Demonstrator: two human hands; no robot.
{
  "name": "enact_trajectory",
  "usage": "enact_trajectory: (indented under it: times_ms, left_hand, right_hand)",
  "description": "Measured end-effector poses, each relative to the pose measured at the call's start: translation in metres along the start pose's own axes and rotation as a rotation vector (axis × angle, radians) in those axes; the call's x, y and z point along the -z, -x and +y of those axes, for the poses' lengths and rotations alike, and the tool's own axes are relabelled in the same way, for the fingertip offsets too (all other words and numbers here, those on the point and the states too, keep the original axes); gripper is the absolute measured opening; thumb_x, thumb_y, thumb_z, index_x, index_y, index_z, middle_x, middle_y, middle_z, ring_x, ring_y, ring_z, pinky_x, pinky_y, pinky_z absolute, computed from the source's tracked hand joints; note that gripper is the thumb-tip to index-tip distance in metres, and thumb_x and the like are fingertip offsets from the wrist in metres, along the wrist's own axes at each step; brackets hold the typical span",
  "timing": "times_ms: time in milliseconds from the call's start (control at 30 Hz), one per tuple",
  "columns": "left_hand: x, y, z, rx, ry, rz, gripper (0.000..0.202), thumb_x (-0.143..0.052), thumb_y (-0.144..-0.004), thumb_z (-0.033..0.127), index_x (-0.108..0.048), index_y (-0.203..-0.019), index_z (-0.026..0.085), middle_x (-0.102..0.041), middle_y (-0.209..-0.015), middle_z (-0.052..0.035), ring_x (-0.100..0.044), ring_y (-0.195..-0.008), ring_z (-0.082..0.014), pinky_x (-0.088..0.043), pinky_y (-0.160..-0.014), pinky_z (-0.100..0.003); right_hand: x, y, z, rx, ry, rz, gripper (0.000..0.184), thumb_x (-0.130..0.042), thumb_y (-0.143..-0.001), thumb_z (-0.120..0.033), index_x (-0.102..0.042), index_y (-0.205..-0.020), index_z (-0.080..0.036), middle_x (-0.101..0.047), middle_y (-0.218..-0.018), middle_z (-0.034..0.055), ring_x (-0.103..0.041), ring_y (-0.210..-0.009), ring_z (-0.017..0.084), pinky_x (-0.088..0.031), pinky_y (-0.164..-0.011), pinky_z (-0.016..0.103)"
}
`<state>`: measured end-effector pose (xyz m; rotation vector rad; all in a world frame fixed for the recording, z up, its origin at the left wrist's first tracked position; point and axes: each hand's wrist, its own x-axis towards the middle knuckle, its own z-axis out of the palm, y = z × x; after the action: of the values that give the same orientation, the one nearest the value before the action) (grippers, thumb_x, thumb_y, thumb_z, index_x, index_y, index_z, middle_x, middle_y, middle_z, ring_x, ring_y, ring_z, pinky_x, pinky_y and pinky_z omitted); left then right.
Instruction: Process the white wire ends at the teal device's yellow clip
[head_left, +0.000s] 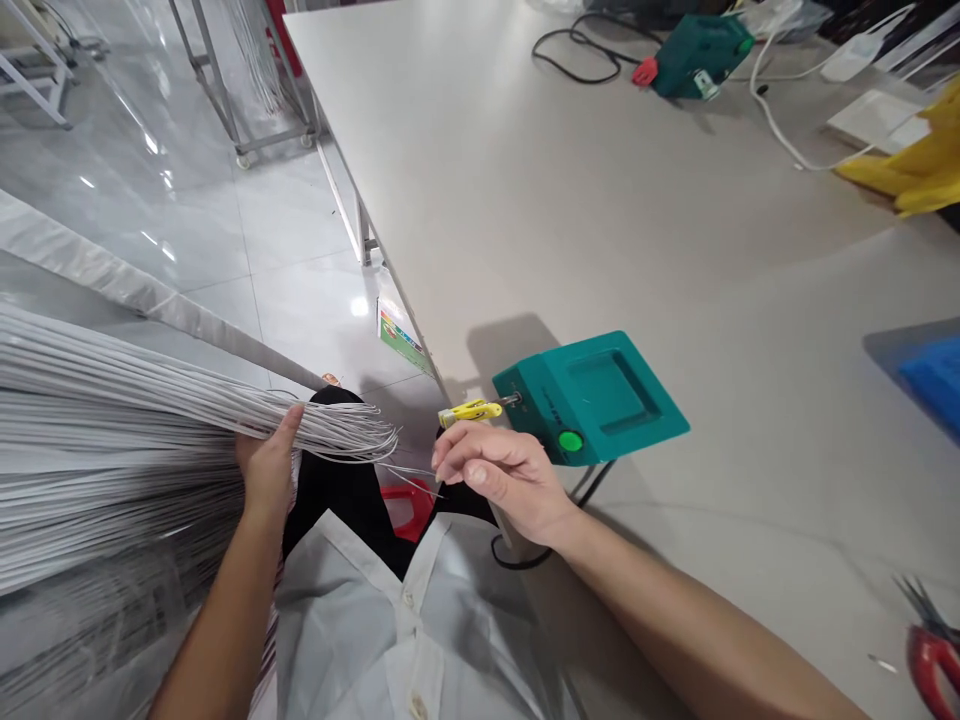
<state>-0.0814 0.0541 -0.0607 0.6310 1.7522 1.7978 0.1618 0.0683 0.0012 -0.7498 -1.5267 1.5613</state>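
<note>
On the left, my left hand (pixel 271 455) is wrapped round a thick bundle of thin grey-white wires (pixel 341 425), near its looped end. A couple of loose wire ends (pixel 409 472) stick out from the bundle towards my right hand (pixel 510 472). My right hand is curled, its fingertips closed at the end of one wire; the exact grip is partly hidden. Just above those fingers, a yellow clip (pixel 471 411) is fixed to the front of a teal tester box (pixel 592 395) with a round green light. The box stands at the table's edge.
Red-handled scissors (pixel 934 650) lie at the lower right of the table (pixel 465 180). A second green box (pixel 701 58) with a black cable sits at the back, near yellow gloves (pixel 915 165). Something blue (pixel 934 380) lies at right. A red stool (pixel 409 508) shows below.
</note>
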Motion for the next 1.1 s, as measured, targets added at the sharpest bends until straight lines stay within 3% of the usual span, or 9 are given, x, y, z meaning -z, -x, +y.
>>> enact_trajectory:
  times_ms: [133, 233, 400, 533, 600, 700, 833, 967, 1100]
  left_hand:
    - [-0.02, -0.007, -0.006, 0.186, 0.228, 0.096, 0.032, -0.076, -0.058, 0.02, -0.058, -0.084, 0.02, -0.062, -0.081, 0.0023, -0.062, -0.081, -0.0139, -0.049, -0.078, -0.029]
    - [-0.019, -0.005, -0.01, 0.226, 0.263, 0.096, 0.028, -0.073, -0.062, 0.022, -0.058, -0.086, 0.019, -0.063, -0.08, 0.001, -0.063, -0.079, -0.0141, -0.05, -0.078, -0.03]
    - [0.008, 0.015, -0.009, 0.325, 0.224, -0.024, 0.026, -0.066, -0.069, 0.023, -0.06, -0.094, 0.017, -0.066, -0.072, -0.0002, -0.062, -0.075, -0.0139, -0.047, -0.079, -0.031]
    - [0.035, 0.034, -0.003, 0.327, 0.241, -0.182, 0.004, -0.062, -0.071, 0.021, -0.059, -0.071, 0.018, -0.058, -0.062, 0.0032, -0.057, -0.069, -0.0119, -0.044, -0.081, -0.028]
    - [0.044, 0.041, 0.001, 0.339, 0.253, -0.252, 0.012, -0.062, -0.07, 0.022, -0.056, -0.061, 0.018, -0.052, -0.057, 0.0041, -0.054, -0.064, -0.0112, -0.044, -0.081, -0.028]
    - [0.054, 0.05, 0.005, 0.315, 0.126, -0.281, 0.013, -0.062, -0.071, 0.025, -0.057, -0.061, 0.019, -0.055, -0.059, 0.0028, -0.055, -0.064, -0.0129, -0.045, -0.078, -0.029]
    - [0.061, 0.055, 0.003, 0.146, -0.269, -0.269, 0.013, -0.062, -0.073, 0.028, -0.066, -0.081, 0.019, -0.066, -0.085, -0.003, -0.06, -0.087, -0.0202, -0.042, -0.087, -0.034]
    - [0.063, 0.053, 0.0, -0.012, -0.49, -0.434, 0.026, -0.058, -0.077, 0.036, -0.067, -0.094, 0.019, -0.068, -0.096, -0.0066, -0.056, -0.103, -0.0261, -0.036, -0.095, -0.04]
    - [0.06, 0.054, 0.005, -0.105, -0.519, -0.571, 0.033, -0.06, -0.075, 0.041, -0.066, -0.1, 0.02, -0.067, -0.101, -0.0085, -0.055, -0.104, -0.0279, -0.037, -0.094, -0.041]
  right_hand:
    - [-0.002, -0.002, -0.003, -0.027, 0.029, -0.037, 0.027, -0.054, -0.083, -0.04, -0.066, -0.073, -0.017, -0.063, -0.076, 0.0062, -0.059, -0.071, 0.015, -0.05, -0.062, 0.028]
    - [-0.009, -0.005, -0.014, -0.047, 0.119, -0.112, 0.028, -0.053, -0.084, -0.037, -0.065, -0.073, -0.015, -0.062, -0.074, 0.0063, -0.058, -0.067, 0.013, -0.048, -0.06, 0.026]
    - [-0.03, -0.015, -0.028, -0.107, 0.414, -0.445, 0.023, -0.055, -0.083, -0.035, -0.065, -0.08, -0.014, -0.064, -0.08, 0.0055, -0.059, -0.071, 0.013, -0.047, -0.062, 0.023]
    - [-0.052, -0.03, -0.022, -0.175, 0.741, -0.662, 0.025, -0.058, -0.08, -0.035, -0.063, -0.097, -0.016, -0.066, -0.09, 0.0067, -0.061, -0.081, 0.018, -0.048, -0.069, 0.028]
    - [-0.066, -0.037, -0.013, -0.23, 0.863, -0.659, 0.046, -0.063, -0.075, -0.036, -0.055, -0.114, -0.012, -0.063, -0.105, 0.0129, -0.059, -0.095, 0.025, -0.049, -0.074, 0.034]
    - [-0.09, -0.042, 0.01, -0.283, 0.859, -0.705, 0.083, -0.07, -0.066, -0.037, -0.034, -0.133, -0.004, -0.042, -0.133, 0.0224, -0.041, -0.121, 0.032, -0.039, -0.094, 0.042]
    - [-0.114, -0.038, 0.044, -0.348, 0.609, -0.701, 0.106, -0.073, -0.06, -0.038, -0.012, -0.142, -0.009, -0.029, -0.142, 0.0205, -0.031, -0.128, 0.032, -0.027, -0.103, 0.046]
    - [-0.118, -0.037, 0.063, -0.423, 0.465, -0.542, 0.104, -0.069, -0.062, -0.029, -0.004, -0.142, -0.015, -0.049, -0.129, 0.0146, -0.053, -0.11, 0.028, -0.042, -0.087, 0.037]
    - [-0.109, -0.044, 0.065, -0.384, 0.502, -0.461, 0.078, -0.063, -0.061, -0.022, -0.032, -0.132, -0.017, -0.063, -0.105, 0.0081, -0.061, -0.091, 0.025, -0.044, -0.074, 0.03]
